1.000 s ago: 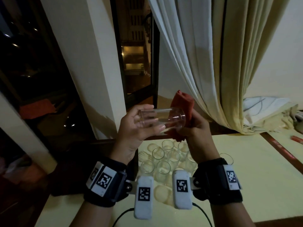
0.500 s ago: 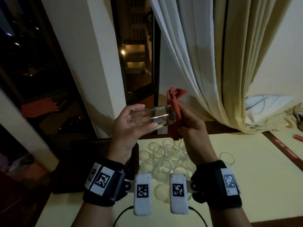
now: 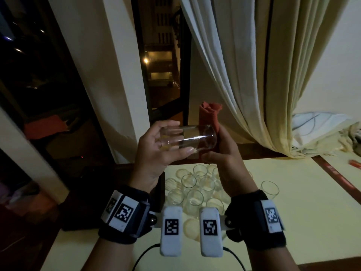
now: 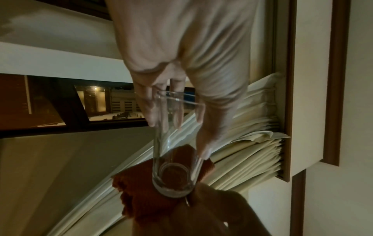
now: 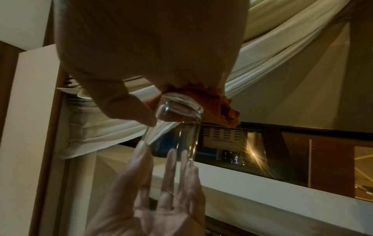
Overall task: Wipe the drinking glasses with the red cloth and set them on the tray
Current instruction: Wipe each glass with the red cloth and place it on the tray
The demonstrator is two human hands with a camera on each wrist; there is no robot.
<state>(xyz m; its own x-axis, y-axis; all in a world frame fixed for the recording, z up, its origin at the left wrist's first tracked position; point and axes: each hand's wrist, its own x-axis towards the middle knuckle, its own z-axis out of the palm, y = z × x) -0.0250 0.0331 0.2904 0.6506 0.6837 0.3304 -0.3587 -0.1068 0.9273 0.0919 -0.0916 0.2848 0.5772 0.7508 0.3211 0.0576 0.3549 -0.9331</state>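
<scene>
From the head view, your left hand (image 3: 156,151) grips a glass (image 3: 188,138) sideways above the tabletop (image 3: 293,212), its base against the red cloth (image 3: 210,118) clutched in your right hand (image 3: 224,159). More glasses (image 3: 195,192) stand below it. The left wrist view shows your fingers (image 4: 149,103) curled around the rim. The right wrist view shows your thumb (image 5: 139,111) touching the base.

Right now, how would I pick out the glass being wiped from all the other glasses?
Start at the pale table below the curtain, where a cluster of glasses stands upright. The wiped glass is above them in the air, lying sideways in the left hand, its base against the red cloth that the right hand holds.
</scene>
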